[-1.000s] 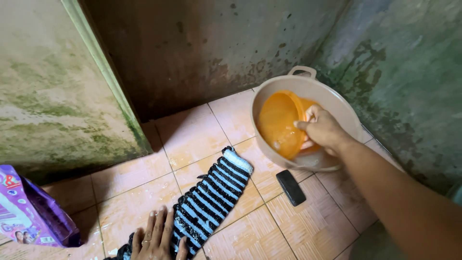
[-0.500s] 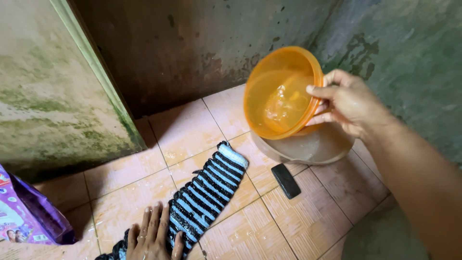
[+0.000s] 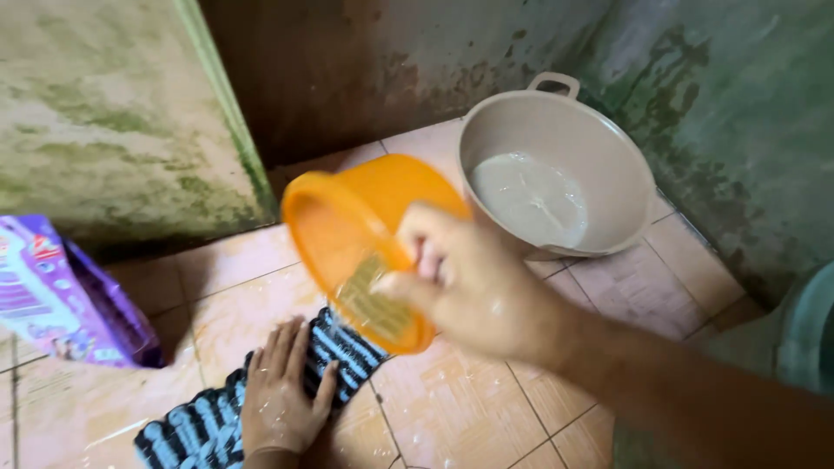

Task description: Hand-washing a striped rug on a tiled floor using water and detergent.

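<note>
Leaning against the mossy wall at far left: a purple detergent bag (image 3: 65, 291), kept well apart from the wet work. Lying flat along the orange floor tiles (image 3: 452, 408), a black-and-blue striped cloth (image 3: 204, 421), spread out, apparently for wetting. Pressing down on that cloth, palm flat and fingers stretched wide, the left hand (image 3: 282, 391), gripping nothing, seemingly just pinning the fabric. Tilting just above the cloth, mouth turned left and downward as if for pouring, an orange plastic bowl (image 3: 356, 243), pinched at its rim by the right hand (image 3: 469, 287), fingers curled closed, forearm reaching in from lower right. Standing near the back corner at right, a beige basin (image 3: 608, 165), holding cloudy water.
</note>
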